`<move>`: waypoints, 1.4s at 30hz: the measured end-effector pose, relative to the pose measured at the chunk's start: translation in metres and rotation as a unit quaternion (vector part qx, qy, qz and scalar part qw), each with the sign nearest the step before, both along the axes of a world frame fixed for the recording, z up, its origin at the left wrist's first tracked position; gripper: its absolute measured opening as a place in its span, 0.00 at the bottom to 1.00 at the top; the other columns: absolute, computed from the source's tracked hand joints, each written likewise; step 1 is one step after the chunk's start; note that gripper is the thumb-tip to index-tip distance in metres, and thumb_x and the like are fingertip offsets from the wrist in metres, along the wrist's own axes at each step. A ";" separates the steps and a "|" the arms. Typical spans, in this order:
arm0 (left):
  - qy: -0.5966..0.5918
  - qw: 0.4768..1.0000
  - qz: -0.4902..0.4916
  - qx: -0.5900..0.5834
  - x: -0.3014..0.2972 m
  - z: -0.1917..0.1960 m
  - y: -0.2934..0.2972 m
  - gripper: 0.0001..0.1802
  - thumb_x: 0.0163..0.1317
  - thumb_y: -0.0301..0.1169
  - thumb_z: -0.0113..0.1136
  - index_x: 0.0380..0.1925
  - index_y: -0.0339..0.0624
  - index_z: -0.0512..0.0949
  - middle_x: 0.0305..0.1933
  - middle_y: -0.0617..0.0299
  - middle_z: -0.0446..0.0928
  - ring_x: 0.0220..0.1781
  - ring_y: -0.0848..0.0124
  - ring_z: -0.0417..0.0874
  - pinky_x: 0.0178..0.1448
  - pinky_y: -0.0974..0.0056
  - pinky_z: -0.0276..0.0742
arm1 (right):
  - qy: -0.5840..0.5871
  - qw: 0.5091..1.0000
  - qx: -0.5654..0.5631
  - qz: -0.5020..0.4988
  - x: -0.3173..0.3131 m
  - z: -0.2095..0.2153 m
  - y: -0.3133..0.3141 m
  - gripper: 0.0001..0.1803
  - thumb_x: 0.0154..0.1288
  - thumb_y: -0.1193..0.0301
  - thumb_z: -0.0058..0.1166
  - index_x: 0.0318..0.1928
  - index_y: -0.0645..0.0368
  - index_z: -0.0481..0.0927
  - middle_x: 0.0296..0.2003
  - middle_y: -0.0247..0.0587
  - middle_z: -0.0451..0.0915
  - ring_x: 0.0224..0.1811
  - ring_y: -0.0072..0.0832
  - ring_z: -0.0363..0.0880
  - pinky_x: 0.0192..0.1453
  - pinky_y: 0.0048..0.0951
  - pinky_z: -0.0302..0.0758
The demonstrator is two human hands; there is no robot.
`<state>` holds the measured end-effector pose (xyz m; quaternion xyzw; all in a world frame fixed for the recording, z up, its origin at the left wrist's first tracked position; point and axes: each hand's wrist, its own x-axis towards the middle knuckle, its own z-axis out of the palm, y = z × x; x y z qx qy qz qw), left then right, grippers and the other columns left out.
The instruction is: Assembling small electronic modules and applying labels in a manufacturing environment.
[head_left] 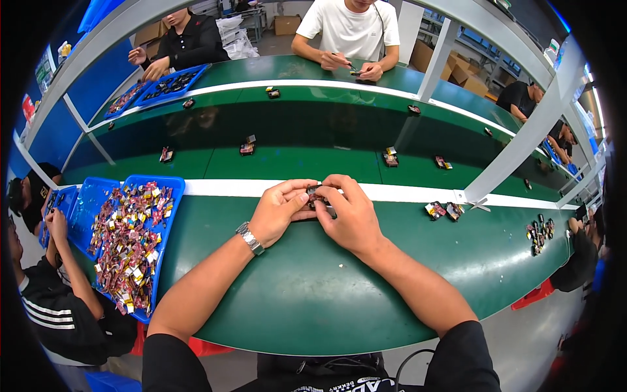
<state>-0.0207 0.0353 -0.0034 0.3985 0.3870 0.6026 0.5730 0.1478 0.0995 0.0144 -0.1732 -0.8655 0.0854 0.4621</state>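
Note:
My left hand (279, 210) and my right hand (353, 215) meet over the green bench, near its white divider strip. Between their fingers is a small black housing (314, 190) with something reddish in it; fingertips cover most of it. The left thumb and fingers grip one side while the right fingers press together on the other. To the right on the bench lie two similar black pieces with pink boards, one of them a small assembly (434, 210) with a whitish patch.
At left, a blue tray (172, 215) holds a heap of small pink circuit boards (130, 248). Beyond the strip, a green conveyor (313, 162) carries spaced assemblies. A grey frame post (516, 147) rises at right, near a cluster of black pieces (539, 234). Co-workers sit around.

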 end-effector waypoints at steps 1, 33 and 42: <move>0.000 1.000 -0.001 0.000 0.001 0.001 0.000 0.18 0.72 0.27 0.51 0.59 0.30 0.70 0.55 0.50 0.78 0.55 0.65 0.82 0.60 0.58 0.84 | 0.003 1.000 0.001 -0.002 0.000 0.000 0.000 0.13 0.49 0.81 0.65 0.37 0.62 0.80 0.41 0.43 0.76 0.38 0.36 0.80 0.39 0.33 0.80; 0.071 0.996 0.032 -0.032 0.010 0.007 -0.002 0.14 0.72 0.25 0.51 0.54 0.29 0.73 0.49 0.53 0.81 0.48 0.69 0.85 0.53 0.63 0.86 | -0.002 1.000 -0.013 -0.017 0.000 -0.005 -0.005 0.07 0.54 0.78 0.63 0.35 0.62 0.80 0.41 0.38 0.76 0.41 0.35 0.77 0.40 0.33 0.80; 0.088 0.994 0.040 -0.043 0.012 0.006 0.000 0.14 0.72 0.25 0.51 0.54 0.29 0.73 0.47 0.54 0.81 0.47 0.70 0.85 0.52 0.63 0.87 | -0.044 0.999 -0.008 -0.018 0.001 -0.009 0.003 0.06 0.57 0.77 0.59 0.35 0.65 0.76 0.41 0.41 0.73 0.42 0.37 0.75 0.41 0.34 0.80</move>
